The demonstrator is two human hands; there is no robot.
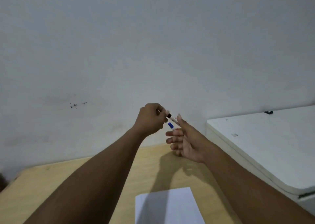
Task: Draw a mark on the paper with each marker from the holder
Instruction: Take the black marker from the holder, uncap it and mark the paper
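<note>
Dim, soft focus; arm shadows on table (51, 181); wide-angle edge bending.

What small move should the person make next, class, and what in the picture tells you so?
Probably pull the cap off: the left hand pinches the dark cap end of a marker while the right hand steadies its barrel, both raised above the wooden table. The visible part of the paper below looks blank.

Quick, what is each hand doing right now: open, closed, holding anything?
Left hand: closed, pinching the dark-capped end of a marker.
Right hand: open, fingers spread, beside the marker; whether it touches it cannot be told.
</note>
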